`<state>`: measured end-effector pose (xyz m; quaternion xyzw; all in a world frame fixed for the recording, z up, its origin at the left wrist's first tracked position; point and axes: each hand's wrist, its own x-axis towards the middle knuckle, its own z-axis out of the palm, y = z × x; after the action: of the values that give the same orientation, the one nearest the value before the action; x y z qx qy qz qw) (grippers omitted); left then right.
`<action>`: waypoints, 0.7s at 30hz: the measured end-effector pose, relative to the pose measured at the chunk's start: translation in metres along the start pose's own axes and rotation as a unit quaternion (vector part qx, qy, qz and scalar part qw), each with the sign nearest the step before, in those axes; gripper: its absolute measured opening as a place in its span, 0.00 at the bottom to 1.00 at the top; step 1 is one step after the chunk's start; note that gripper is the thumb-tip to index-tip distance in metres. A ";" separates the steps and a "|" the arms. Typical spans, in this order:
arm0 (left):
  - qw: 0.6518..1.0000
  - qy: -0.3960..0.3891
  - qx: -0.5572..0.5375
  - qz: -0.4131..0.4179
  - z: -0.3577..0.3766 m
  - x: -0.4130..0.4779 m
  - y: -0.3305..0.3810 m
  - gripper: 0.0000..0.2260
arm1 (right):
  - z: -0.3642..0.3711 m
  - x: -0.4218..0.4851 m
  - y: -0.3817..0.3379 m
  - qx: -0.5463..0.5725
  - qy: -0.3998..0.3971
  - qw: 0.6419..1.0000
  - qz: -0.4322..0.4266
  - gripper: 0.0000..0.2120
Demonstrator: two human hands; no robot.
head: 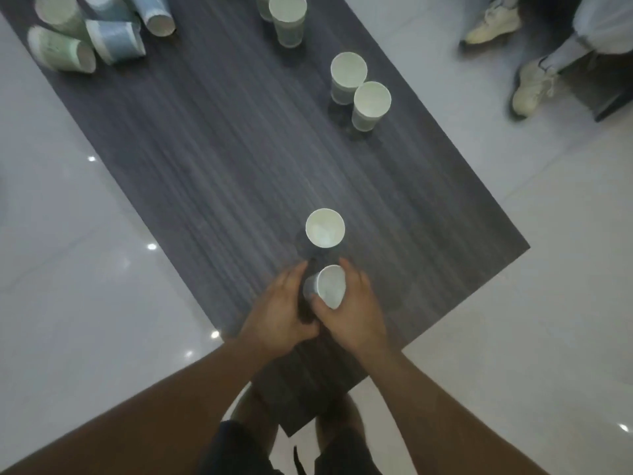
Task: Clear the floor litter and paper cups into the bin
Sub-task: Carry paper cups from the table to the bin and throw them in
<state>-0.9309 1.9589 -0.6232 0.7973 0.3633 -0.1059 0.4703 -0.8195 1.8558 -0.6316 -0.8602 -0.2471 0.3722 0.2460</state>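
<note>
You hold a paper cup [329,286] in both hands just above the near end of the table [222,149], tilted so that its white mouth faces up and toward you. Your right hand [352,313] curls round the rim end, thumb on the near side and fingers over the far side. Your left hand [281,313] closes on the grey base from the left, fingers lying along it and thumb tucked underneath.

Just beyond your fingertips a second cup [324,228] stands upright on the table, apart from the one you hold. Farther ahead and to the right of your hands, a pair of cups [371,101] stand upright side by side, touching. Beyond them, at the far end, two more cups [287,15] stand close together. Far ahead and to the left of your hands lies a heap of tipped cups [116,42], green and blue, on their sides.

The dark wood-grain table sits on a glossy pale floor [68,269]. Well off to the right of your hands, another person's pale shoes [493,24] rest on it.
</note>
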 end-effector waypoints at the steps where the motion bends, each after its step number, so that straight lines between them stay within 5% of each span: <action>1: 1.000 0.002 -0.012 0.003 0.002 -0.001 0.001 0.43 | -0.002 -0.005 -0.002 0.019 -0.026 0.999 -0.004 0.41; 6: 0.997 0.050 -0.049 -0.014 -0.001 -0.009 0.000 0.30 | -0.022 -0.005 -0.008 0.030 -0.104 0.992 -0.064 0.42; 11: 0.986 0.104 -0.061 -0.115 -0.006 -0.023 -0.012 0.39 | -0.040 0.051 -0.024 -0.135 0.054 0.973 -0.182 0.40; 17: 0.973 0.156 -0.052 -0.163 -0.015 -0.047 -0.015 0.37 | -0.028 0.101 -0.039 -0.335 -0.117 0.910 -0.214 0.43; 21: 0.960 0.207 -0.027 -0.187 -0.034 -0.069 -0.012 0.34 | -0.025 0.088 -0.040 -0.317 -0.132 0.922 -0.176 0.32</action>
<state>-0.9939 1.9572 -0.5778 0.7066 0.5983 -0.0147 0.3776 -0.7577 1.9333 -0.6383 -0.7788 -0.5301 0.3352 -0.0130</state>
